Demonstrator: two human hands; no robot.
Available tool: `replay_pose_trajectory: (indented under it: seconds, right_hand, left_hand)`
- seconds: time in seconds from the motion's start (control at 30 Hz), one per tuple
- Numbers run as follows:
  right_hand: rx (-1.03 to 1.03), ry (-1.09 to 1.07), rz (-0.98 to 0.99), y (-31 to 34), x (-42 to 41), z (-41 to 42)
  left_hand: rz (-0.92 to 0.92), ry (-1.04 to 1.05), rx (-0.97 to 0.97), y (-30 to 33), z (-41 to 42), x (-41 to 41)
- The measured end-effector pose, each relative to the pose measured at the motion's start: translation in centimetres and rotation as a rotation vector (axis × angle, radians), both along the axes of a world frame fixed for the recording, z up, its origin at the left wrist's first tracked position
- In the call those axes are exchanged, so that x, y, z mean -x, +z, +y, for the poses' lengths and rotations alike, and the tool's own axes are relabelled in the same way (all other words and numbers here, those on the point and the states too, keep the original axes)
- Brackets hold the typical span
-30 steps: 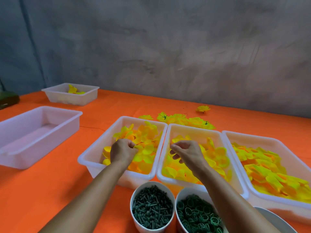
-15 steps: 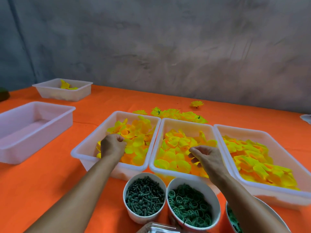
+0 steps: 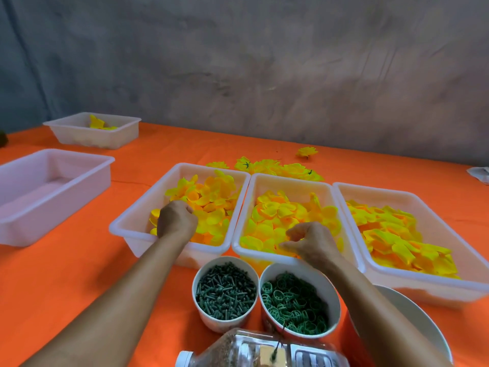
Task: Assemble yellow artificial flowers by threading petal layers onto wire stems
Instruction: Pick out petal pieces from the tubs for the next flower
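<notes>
Right hand (image 3: pixel 312 242) drawn back to middle tray (image 3: pixel 291 181) near rim; left hand (image 3: pixel 176 219) unmoved

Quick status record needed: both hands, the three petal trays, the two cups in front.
left hand: fingers curled, down in the left petal tray among yellow petals
right hand: fingers curled, over the middle petal tray, a grasped petal not discernible
right petal tray: full of petals, untouched
left cup: dark green pegs
right cup: green rings
finished flowers: piled behind the trays
</notes>
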State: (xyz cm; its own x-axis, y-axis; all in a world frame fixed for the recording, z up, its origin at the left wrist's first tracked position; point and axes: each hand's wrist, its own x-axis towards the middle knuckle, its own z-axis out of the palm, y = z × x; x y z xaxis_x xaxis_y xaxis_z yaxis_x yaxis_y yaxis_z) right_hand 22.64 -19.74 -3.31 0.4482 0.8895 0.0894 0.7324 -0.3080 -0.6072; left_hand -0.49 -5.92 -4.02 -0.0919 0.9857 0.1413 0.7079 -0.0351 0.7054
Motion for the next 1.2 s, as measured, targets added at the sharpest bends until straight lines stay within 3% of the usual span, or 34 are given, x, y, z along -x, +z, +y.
replay_pose_trajectory:
  seconds: [0.27,0.43,0.77,0.87,0.97,1.1,1.2]
  right_hand:
    - [0.232,0.072,-0.141,0.0,-0.3,1.0]
    - [0.227,0.090,-0.154,0.1,-0.2,1.2]
    - [-0.102,0.081,0.100,0.0,-0.4,0.2]
    - [-0.373,-0.063,0.348,0.4,-1.1,-0.3]
    - [-0.451,-0.226,0.369,0.7,-2.9,-0.7]
    - [-0.377,-0.259,0.249,1.2,-4.5,-0.2]
    - [-0.281,-0.240,0.114,0.9,-3.9,0.7]
  left_hand:
    - [0.002,-0.005,0.044,0.4,-0.3,-0.1]
    - [-0.029,-0.005,0.007,0.4,-0.4,0.0]
    - [-0.073,0.008,-0.056,1.0,-1.0,-0.1]
    - [-0.074,0.027,-0.106,1.3,-1.1,-0.2]
    - [-0.062,0.027,-0.234,2.1,-1.4,-0.9]
    - [-0.086,-0.253,-0.486,4.4,-2.8,-3.9]
    - [-0.068,-0.619,-0.487,5.0,-4.2,-7.0]
